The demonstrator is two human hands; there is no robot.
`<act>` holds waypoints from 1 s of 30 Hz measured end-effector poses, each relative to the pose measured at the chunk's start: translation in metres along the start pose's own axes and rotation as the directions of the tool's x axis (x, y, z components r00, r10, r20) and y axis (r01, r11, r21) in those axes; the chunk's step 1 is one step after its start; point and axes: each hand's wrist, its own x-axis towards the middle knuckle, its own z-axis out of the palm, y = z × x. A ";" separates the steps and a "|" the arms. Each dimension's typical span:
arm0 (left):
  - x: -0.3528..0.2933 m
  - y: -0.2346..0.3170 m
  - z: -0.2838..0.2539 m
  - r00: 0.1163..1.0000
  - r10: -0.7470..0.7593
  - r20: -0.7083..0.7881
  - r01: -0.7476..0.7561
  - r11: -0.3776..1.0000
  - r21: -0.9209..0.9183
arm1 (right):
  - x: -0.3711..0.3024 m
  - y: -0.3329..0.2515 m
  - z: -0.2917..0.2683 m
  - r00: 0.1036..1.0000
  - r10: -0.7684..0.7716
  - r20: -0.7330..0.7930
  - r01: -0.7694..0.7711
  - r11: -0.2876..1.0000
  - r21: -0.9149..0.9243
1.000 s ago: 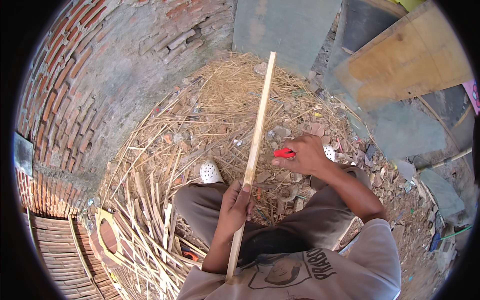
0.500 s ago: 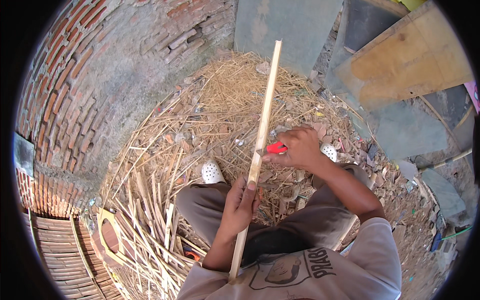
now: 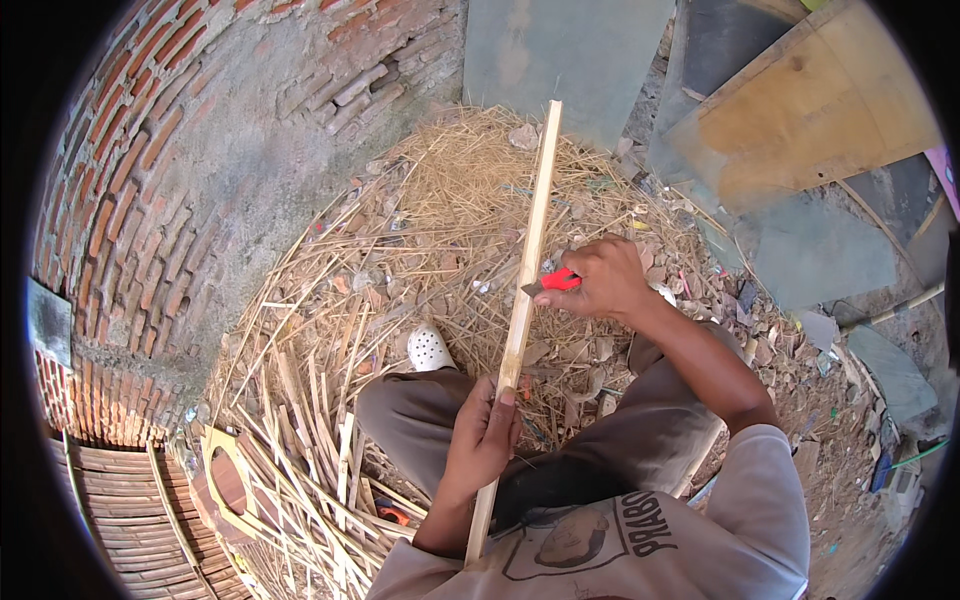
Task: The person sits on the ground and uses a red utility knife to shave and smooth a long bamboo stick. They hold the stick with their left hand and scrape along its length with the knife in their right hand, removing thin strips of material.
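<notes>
One pale strip (image 3: 540, 210) slants from the upper centre of the frame to the lower centre, with the left hand (image 3: 484, 437) clamped round its lower half. The right hand (image 3: 607, 280), right of centre, is closed on one red-handled knife (image 3: 562, 280), whose single blade (image 3: 531, 289) sits at the strip's right edge. Two white shoes (image 3: 429, 348) show near mid-frame, one each side of the strip; many loose strips (image 3: 345, 462) are heaped at lower left.

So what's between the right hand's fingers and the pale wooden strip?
The head view shows a red-handled knife, held by those fingers, its dark blade at the wooden strip; actual contact is unclear.
</notes>
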 end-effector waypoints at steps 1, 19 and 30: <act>0.000 0.000 0.000 1.000 0.023 0.006 -0.023 1.000 0.012 | 0.002 0.001 0.000 1.000 0.003 -0.006 -0.003 1.000 0.021; -0.040 -0.016 0.010 0.988 -0.108 0.111 0.103 0.993 0.049 | 0.031 0.114 -0.022 0.845 0.532 -0.054 -0.535 0.837 -0.116; -0.036 -0.041 -0.005 0.992 -0.099 0.078 0.104 0.992 -0.064 | -0.001 0.109 -0.040 0.720 0.691 0.069 -0.688 0.723 -0.067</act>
